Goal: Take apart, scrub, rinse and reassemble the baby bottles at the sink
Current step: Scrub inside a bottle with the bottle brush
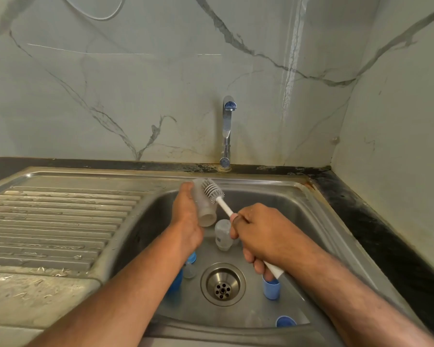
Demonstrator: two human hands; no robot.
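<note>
My left hand [187, 216] grips a clear baby bottle body [203, 206] above the sink basin, its open mouth turned toward me. My right hand [259, 232] holds the white handle of a bottle brush [212, 190]; the grey bristle head lies against the bottle's outer side near its base. A second clear bottle [223, 235] lies on the basin floor between my hands. A blue cap [271, 288] stands right of the drain, another blue cap [285, 321] sits at the front wall, and blue parts [192, 257] and a clear nipple [189, 271] show beside my left forearm.
The steel sink [318, 221] has a round drain [223, 284] in the middle. A chrome tap [227, 128] rises behind the basin, with no water running. A wet ribbed drainboard [55, 221] lies to the left. A black counter edge [376, 226] runs along the right wall.
</note>
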